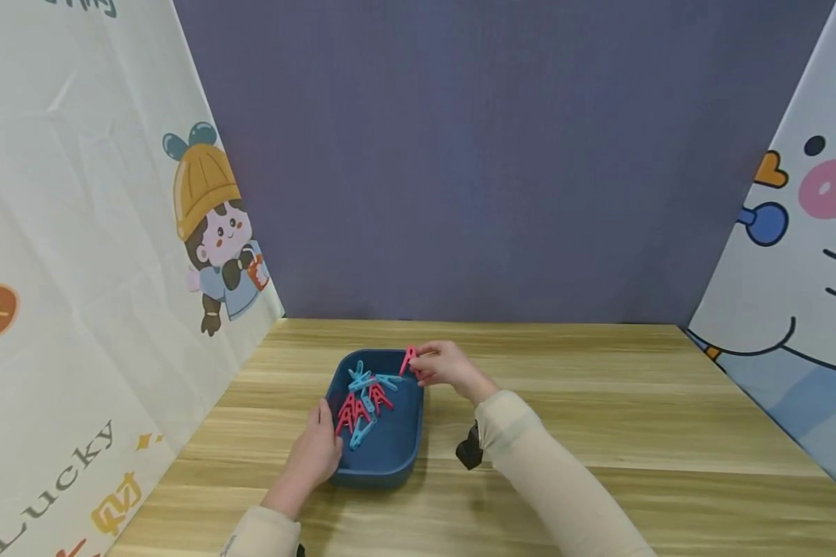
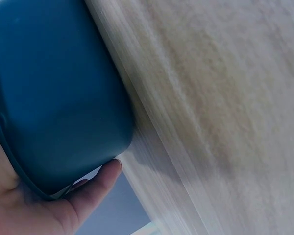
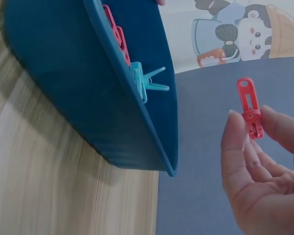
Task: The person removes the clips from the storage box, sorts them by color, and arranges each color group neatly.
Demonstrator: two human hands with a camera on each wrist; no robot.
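Red peg (image 3: 251, 116) stands nearly upright at the right of the right wrist frame, pinched between the thumb and a finger of the right hand (image 1: 449, 363), whose other fingers curl below it. In the head view that hand sits just right of the middle of the frame, and the peg shows against the upper right corner of the tub (image 1: 399, 433), leaning slightly. How far it is above the rim, I cannot tell.

The left hand (image 1: 318, 449) grips the tub at its lower left in the head view; at the lower left of the left wrist frame, one finger reaches along the outside. Inside the tub, mostly toward its left side, lie other red pegs (image 3: 126, 56) and blue pegs (image 3: 137, 81), overlapping so that an exact count is unclear.

Cream sleeves (image 1: 564, 480) come in from the bottom of the head frame, with a black piece (image 1: 469, 449) by the right cuff. The tub rests on the wood-grain worktop (image 1: 599, 418). Beyond, a grey-purple panel (image 1: 481, 155) fills the upper middle; a white sheet (image 1: 77, 193) with a hatted cartoon figure (image 1: 216, 240) covers the left, and a pig-nosed cartoon (image 1: 773, 309) the right
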